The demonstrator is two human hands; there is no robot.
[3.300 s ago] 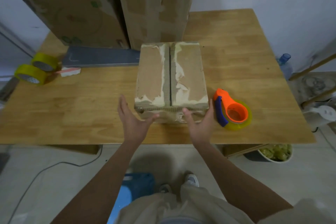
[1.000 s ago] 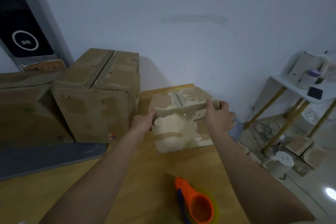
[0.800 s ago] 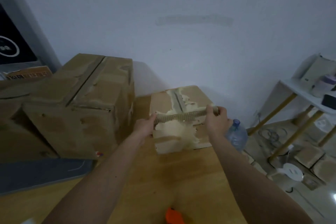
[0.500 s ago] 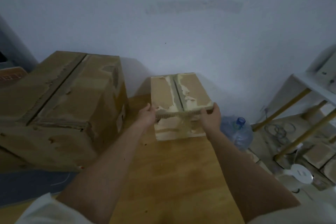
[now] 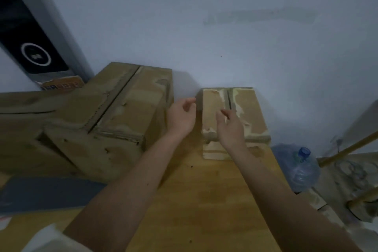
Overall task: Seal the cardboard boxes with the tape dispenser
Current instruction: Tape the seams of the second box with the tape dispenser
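The right hand (image 5: 231,129) and forearm cover part of the small cardboard box (image 5: 251,112) at the desk's far edge. The picture's left edge cuts off the large cardboard box (image 5: 86,125) and grey board (image 5: 47,194).

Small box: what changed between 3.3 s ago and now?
The small box went from the table's near edge to the far end by the wall, right of the big boxes. Both hands gripped it until 0.5 s ago; now the left hand and right hand are off it, fingers loosely curled. Its top seam is still untaped. The tape dispenser has left view.
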